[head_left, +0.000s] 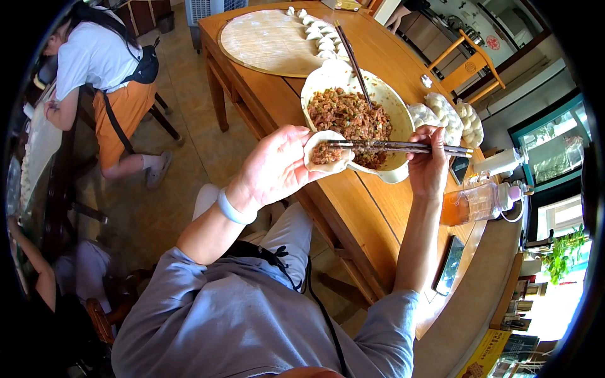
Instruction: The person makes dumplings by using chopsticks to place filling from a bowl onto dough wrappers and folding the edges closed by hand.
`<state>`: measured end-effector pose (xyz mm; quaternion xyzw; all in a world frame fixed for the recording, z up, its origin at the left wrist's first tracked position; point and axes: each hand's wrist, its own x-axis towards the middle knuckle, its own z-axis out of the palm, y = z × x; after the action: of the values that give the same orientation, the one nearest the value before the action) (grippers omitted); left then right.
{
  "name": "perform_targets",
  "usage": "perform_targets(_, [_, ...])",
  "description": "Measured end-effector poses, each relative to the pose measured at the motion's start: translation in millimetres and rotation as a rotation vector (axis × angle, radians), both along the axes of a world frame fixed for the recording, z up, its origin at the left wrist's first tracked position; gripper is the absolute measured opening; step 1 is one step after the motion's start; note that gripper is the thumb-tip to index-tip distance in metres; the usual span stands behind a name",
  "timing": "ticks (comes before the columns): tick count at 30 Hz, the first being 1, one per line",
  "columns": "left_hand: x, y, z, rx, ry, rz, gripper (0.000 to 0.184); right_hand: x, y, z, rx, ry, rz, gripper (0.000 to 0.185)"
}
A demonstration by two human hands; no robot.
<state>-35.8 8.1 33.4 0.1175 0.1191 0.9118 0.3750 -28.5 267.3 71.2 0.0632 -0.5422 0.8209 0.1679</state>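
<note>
Filling (pixel 327 152) sits in a round dough wrapper (pixel 324 136), which the left hand (pixel 283 157) cups from its outer side, fingers curled beneath and thumb near the edge. A pale band (pixel 236 208) circles that wrist. The right hand (pixel 430 165) grips a pair of dark chopsticks (pixel 397 146) near their thick ends, and their tips reach the filling. The wrapper is at the near left edge of a cream bowl (pixel 400 123), where more meat mix (pixel 346 107) lies and a second pair of sticks (pixel 356 63) leans. Beyond the bowl, folded dumplings (pixel 324 44) line the right side of a round floured board (pixel 268 41) on the wooden table (pixel 359 208). To the right are bags (pixel 444 113) of pale round pieces, a bottle (pixel 466 205) of orange liquid and a phone (pixel 449 266). At left, another person (pixel 104 50) in a white shirt bends over a surface.
</note>
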Motion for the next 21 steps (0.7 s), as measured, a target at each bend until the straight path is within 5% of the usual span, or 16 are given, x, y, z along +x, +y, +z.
perform_targets(11, [0, -10, -2, -0.005, -0.043, 0.003, 0.046, 9, 19, 24, 0.04, 0.104, -0.102, 0.032])
perform_targets(14, [-2, -19, -18, 0.019, -0.055, 0.022, 0.049, 20, 22, 32, 0.517, 0.056, -0.468, 0.034])
perform_targets(17, [4, -24, -22, -0.042, -0.1, 0.076, 0.046, 20, 21, 26, 0.853, -0.059, -0.529, 0.035])
perform_targets(21, [12, -39, -20, -0.048, -0.047, 0.077, 0.053, 12, 10, 8, 0.917, -0.113, -0.443, 0.038])
